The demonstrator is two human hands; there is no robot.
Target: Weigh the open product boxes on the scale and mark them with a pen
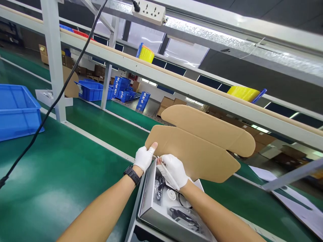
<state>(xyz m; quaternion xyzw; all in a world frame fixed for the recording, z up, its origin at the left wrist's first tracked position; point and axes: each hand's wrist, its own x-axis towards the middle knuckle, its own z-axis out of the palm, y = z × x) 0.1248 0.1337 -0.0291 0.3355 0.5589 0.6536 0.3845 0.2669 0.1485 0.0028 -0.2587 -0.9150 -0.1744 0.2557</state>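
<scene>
A brown cardboard sheet with rounded flaps point(199, 144) is held up above an open grey box point(148, 195). My left hand point(144, 157), in a white glove with a black watch on the wrist, grips the sheet's left corner. My right hand point(174, 169), also gloved, holds the sheet's lower edge right beside it, with a thin white strip lying across the glove. Inside the box lie bagged black cables point(185, 216) and a small white round part point(171, 194).
A green conveyor belt point(63, 174) runs under the box. A blue crate point(16, 111) stands at the far left, a black cable point(50, 107) hangs across it. A grey frame post point(54, 60) and a shelf rail point(202, 92) cross overhead. White papers point(295, 201) lie at right.
</scene>
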